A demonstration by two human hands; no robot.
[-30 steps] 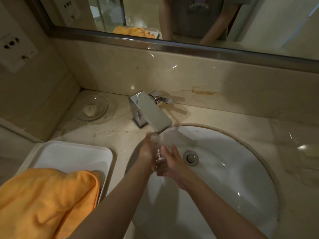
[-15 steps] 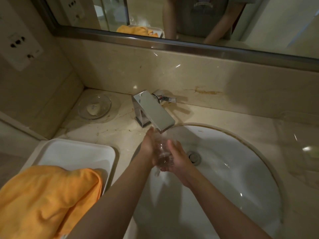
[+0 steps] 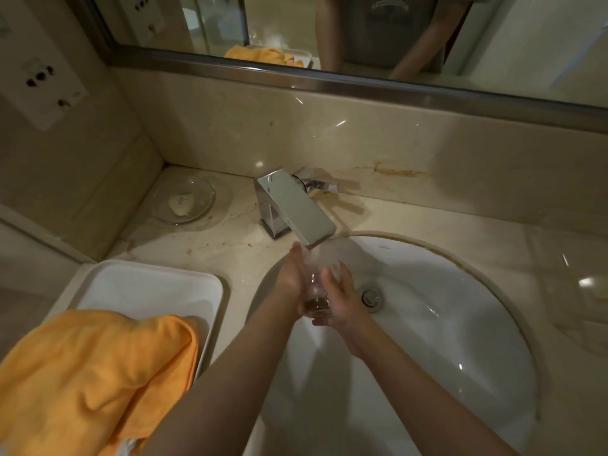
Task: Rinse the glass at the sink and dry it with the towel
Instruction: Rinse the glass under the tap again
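Observation:
A clear glass (image 3: 316, 291) is held upright between both palms under the spout of the chrome faucet (image 3: 296, 209), and water runs down onto it. My left hand (image 3: 292, 279) presses its left side, fingers stretched up toward the spout. My right hand (image 3: 340, 297) wraps its right side and base. All of this is over the white oval sink (image 3: 460, 324). An orange towel (image 3: 95, 373) lies bunched on a white tray (image 3: 148, 284) at the left.
A glass soap dish (image 3: 184, 200) with a soap bar sits in the back left corner of the marble counter (image 3: 197, 245). The drain (image 3: 371, 297) is just right of my hands. A mirror (image 3: 362, 34) runs along the wall behind.
The hands and glass have stayed under the spout, shifting only slightly around the glass. The view has drifted a little.

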